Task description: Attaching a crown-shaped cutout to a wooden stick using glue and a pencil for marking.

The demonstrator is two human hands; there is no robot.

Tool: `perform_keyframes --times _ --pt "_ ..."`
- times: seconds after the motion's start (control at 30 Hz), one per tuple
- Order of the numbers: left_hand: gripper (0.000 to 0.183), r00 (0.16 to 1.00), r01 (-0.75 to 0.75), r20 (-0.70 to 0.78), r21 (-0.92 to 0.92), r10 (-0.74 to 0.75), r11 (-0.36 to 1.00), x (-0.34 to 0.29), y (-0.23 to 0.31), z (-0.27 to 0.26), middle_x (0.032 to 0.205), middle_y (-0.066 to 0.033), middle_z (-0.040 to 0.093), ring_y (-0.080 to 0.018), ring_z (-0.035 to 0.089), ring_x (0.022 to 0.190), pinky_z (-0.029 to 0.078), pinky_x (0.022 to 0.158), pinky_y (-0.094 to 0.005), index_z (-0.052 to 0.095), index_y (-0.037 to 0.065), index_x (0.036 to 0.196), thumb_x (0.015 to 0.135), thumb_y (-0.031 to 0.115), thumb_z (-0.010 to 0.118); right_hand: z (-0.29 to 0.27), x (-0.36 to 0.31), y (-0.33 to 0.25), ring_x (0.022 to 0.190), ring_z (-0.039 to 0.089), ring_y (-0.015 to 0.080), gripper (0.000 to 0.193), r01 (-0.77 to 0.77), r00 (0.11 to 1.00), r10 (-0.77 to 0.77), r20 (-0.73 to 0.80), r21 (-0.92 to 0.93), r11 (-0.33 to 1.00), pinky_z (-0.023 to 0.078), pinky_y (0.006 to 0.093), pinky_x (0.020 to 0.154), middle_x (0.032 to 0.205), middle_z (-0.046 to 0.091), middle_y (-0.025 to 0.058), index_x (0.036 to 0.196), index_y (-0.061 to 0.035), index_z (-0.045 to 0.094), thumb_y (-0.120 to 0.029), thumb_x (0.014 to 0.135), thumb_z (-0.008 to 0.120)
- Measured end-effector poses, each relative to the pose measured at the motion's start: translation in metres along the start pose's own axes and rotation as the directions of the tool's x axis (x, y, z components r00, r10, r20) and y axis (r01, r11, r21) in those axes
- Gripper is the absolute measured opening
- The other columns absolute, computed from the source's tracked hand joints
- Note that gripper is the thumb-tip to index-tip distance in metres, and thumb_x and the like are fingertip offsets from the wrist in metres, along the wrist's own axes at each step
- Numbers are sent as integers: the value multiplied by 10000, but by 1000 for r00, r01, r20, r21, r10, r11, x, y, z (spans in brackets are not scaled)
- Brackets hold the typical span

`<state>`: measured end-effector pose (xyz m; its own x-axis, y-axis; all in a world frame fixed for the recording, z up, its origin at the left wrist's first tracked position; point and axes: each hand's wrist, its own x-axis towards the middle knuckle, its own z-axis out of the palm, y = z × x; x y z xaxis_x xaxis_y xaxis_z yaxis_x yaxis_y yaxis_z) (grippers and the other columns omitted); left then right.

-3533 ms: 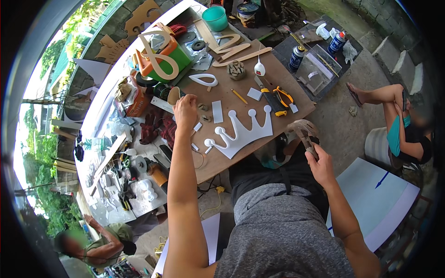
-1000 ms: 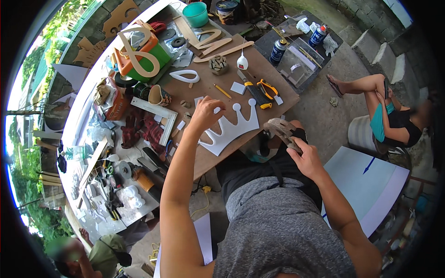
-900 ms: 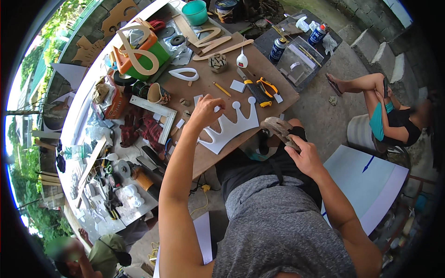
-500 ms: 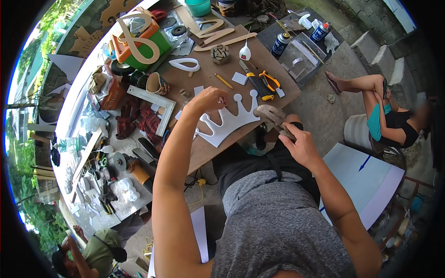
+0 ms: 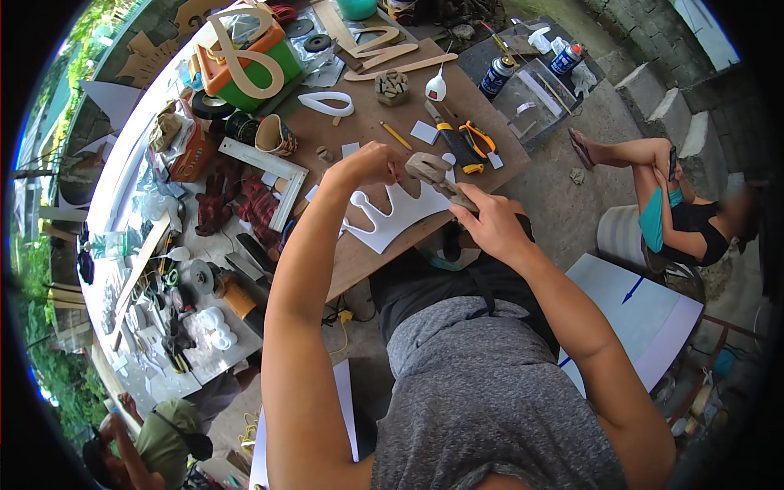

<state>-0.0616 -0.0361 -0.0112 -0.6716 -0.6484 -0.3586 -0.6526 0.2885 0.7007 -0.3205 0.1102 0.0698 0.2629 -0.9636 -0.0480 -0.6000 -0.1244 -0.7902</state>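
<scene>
Right hand (image 5: pixel 492 222): fingers wrapped round grey-brown tool (image 5: pixel 428 168). Left hand (image 5: pixel 369 166) at white crown (image 5: pixel 398 219), fingers bent; can't tell their grip.

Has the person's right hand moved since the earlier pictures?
Yes. Judged against the brown tabletop, the right hand has moved up and left in the picture, closer to the white crown.

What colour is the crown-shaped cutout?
The flat crown-shaped cutout is white, clearest in the head view.

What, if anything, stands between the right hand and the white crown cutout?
Only the brownish tool in the right hand; in this view it overlaps the right part of the white crown. Nothing else visible does.
</scene>
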Motion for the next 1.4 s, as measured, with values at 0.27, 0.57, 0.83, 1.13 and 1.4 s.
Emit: perform_keyframes --times 0.27,0.57,0.83,1.13,1.4 --pt "277 998 53 15 77 -54 996 1 4 -4 925 -122 767 -297 729 901 571 828 -381 768 88 1020 743 111 756 21 14 12 847 687 473 356 25 999 -21 43 -93 995 528 507 743 861 687 302 1201 56 615 -229 989 648" --pt "208 998 57 15 76 -59 995 3 1 -4 895 -101 760 -294 717 927 562 818 -395 775 107 939 733 134 780 21 21 7 874 685 479 380 -9 997 19 74 -123 992 527 509 748 871 685 312 1242 49 613 -229 986 649" --pt "250 994 104 18 92 -106 990 -3 9 -6 907 -102 762 -291 723 929 561 823 -395 773 92 973 726 125 786 24 19 9 870 679 485 379 -31 995 41 92 -110 993 522 515 749 867 682 312 1234 61 609 -226 989 644" --pt "213 992 118 30 88 -121 989 -1 13 -5 919 -91 766 -260 728 939 565 838 -367 770 83 956 746 58 746 20 15 12 873 672 487 377 18 998 -13 63 -92 996 514 521 745 873 674 318 1216 65 611 -237 992 641" --pt "278 996 37 -77 -52 -41 998 -14 7 -4 1051 -110 749 -263 717 1020 560 901 -359 676 49 1102 825 29 659 -24 -15 2 707 699 281 312 -97 980 111 -165 94 991 517 350 647 820 678 192 1220 24 624 -195 1000 649"
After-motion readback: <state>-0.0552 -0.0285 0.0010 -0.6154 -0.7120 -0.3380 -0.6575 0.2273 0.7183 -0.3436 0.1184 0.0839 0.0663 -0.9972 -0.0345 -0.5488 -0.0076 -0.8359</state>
